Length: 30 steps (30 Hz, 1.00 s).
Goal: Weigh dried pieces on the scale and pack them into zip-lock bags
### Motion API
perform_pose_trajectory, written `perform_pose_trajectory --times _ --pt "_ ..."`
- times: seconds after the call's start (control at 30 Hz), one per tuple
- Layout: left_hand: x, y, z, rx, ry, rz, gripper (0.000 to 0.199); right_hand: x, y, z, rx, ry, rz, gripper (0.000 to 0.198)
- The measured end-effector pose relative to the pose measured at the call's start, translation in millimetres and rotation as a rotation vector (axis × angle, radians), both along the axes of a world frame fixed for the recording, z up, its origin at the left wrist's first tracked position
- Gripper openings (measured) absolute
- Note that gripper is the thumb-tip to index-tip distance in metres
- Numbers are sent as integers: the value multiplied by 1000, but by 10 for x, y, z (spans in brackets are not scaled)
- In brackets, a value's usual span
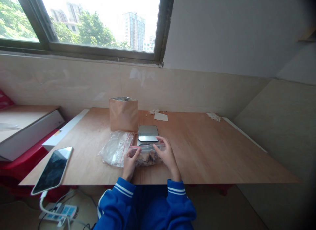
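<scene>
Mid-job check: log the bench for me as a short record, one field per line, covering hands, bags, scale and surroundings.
Left hand: left hand gripping the left part of the filled zip bag
Right hand: right hand at the same bag's upper right edge
Bag contents: brown pieces, kind unclear
Scale: flat scale, just beyond the bag
Pouch: brown pouch, upright, top parted
Other plastic: clear crumpled bag with red stripe, left of the scale
Phone: phone at far left, white cable attached
</scene>
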<state>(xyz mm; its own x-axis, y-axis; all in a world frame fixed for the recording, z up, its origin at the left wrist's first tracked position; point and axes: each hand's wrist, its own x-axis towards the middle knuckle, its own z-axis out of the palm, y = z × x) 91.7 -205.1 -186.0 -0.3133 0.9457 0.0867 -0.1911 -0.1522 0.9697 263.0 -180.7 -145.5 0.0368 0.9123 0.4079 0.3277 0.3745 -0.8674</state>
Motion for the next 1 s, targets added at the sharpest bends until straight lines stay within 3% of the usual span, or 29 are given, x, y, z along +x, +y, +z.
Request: perform_pose_trajectory --times 0.1,0.23,0.5,0.77,1.0 --pt "13 -22 44 21 7 -13 31 -124 -134 233 118 -263 -52 29" --pt "30 -64 86 85 15 -67 28 -352 -270 372 100 -457 72 12" --pt "58 -112 24 86 -20 -108 28 -409 -281 230 43 -501 68 15" --pt "118 -107 165 95 0 -38 29 -437 -316 237 110 -535 -125 24" --pt "97 -78 236 155 21 -55 23 -293 -319 273 16 -503 0 13"
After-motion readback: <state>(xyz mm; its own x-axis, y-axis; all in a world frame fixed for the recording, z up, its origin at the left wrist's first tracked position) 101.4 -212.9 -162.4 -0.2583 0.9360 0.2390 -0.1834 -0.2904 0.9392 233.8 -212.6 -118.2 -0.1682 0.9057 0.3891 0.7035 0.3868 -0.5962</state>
